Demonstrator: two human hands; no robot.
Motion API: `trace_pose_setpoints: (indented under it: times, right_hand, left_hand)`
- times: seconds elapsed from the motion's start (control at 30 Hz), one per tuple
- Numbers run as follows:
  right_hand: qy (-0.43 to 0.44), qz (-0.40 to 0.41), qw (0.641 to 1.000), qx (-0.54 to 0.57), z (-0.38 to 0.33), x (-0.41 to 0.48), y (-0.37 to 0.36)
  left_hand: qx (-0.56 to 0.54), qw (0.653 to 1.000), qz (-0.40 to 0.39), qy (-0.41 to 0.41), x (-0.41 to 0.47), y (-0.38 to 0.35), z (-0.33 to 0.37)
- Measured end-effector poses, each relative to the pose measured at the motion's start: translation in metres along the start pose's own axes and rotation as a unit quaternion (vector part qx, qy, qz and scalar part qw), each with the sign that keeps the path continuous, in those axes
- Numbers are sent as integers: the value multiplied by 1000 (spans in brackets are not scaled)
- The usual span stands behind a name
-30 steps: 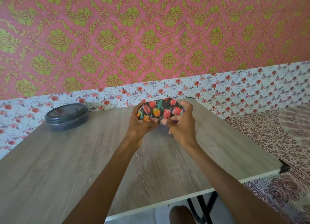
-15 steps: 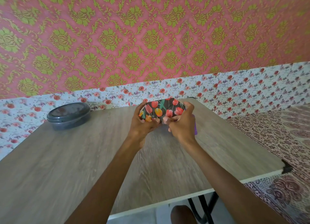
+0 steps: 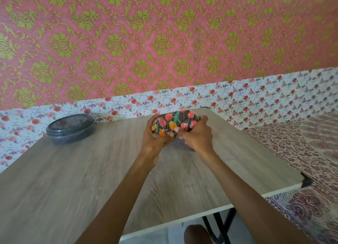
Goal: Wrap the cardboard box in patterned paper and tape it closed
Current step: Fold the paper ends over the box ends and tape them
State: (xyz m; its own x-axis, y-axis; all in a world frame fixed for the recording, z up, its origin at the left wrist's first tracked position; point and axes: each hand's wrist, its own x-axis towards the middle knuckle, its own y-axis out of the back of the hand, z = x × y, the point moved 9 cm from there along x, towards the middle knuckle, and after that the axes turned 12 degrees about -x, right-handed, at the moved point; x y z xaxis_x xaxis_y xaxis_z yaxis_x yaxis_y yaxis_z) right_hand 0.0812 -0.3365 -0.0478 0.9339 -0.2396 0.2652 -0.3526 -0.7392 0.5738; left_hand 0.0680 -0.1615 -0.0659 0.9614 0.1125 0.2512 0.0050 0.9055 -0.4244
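Observation:
A small box wrapped in dark paper with red and orange tulips (image 3: 173,122) is held just above the far part of the wooden table (image 3: 91,170). My left hand (image 3: 154,139) grips its left end from below and behind. My right hand (image 3: 198,136) grips the right end, thumb and fingers curled over the paper's near edge. A blurred purple thing (image 3: 191,148) peeks out under my right hand; what it is cannot be told. No bare cardboard shows.
A round dark lidded container (image 3: 70,128) stands at the table's far left. Floral paper covers the wall close behind the table. A patterned cloth (image 3: 301,146) covers the surface to the right. The table's near edge and black legs (image 3: 217,223) are below.
Both hands have kept their hold on the wrapped box. The box has tilted slightly, and my right hand's fingers have shifted along its near edge.

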Motion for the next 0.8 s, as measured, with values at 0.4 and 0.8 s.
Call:
trace_pose_setpoints:
  times: [0.4,0.8]
  right_hand:
    - [50,67,978,-191,-4,-3,14]
    - [124,-11,991,-56,0,8,2]
  left_hand:
    - [-6,1000,-3,-15,-3,0,1]
    - [-13,1000,1,3,1,7,6]
